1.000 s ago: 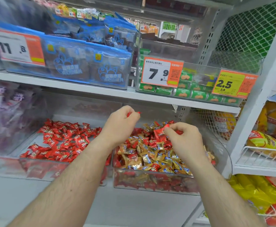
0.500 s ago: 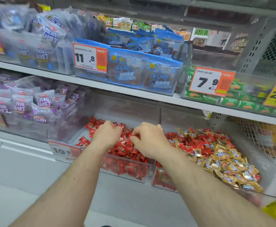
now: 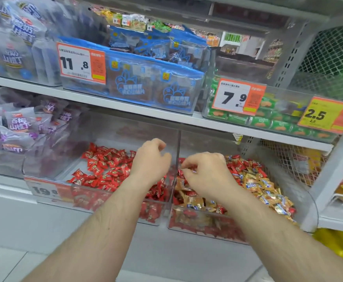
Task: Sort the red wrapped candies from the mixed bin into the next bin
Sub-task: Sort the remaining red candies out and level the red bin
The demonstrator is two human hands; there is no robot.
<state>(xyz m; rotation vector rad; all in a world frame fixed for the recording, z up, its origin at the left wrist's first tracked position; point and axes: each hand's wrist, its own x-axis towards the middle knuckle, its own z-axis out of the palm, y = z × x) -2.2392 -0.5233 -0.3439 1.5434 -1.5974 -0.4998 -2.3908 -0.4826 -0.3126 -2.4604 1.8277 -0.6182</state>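
Red candies (image 3: pixel 105 169) lie jumbled — right hand (image 3: pixel 205 176) pinches one.

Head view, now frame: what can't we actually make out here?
- Left hand: seen from the back, so any candy under its curled fingers is hidden.
- Right hand: fingertips sit in the mixed bin; whether they pinch a candy is unclear.
- Red-candy bin price tag: only 19 reads; the rest is blurred.
- Upper-left bags: motion-blurred.
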